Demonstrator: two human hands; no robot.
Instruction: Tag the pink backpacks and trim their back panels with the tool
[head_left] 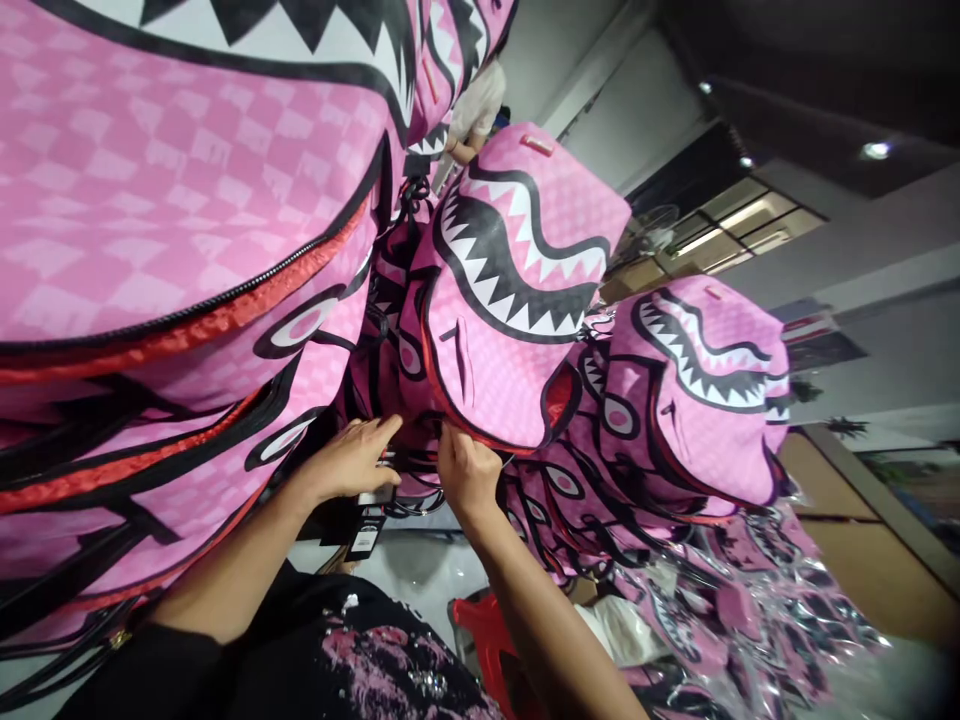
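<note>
In the head view, found the right hand closed into a fist on the red-trimmed lower edge of a pink shark-mouth backpack, towards the left end of that edge; could not make out the exact part pinched, with fingertips curled out of sight. Saw the left hand open, thumb and fingers apart, near the backpack's lower left corner; could not tell any contact there, given the dark gap behind. Noted a hang tag below, too small to read. Could see only part of a pale surface, with edges mostly covered; could not tell tabletop from floor. At left, found a large checkered backpack cut off at the side and top. To the right, saw a second shark-mouth backpack and, lower, clear-wrapped pink bundles blurred by glare. Glimpsed a red plastic object, partly hidden by the right forearm, and a mostly hidden co-worker.
</note>
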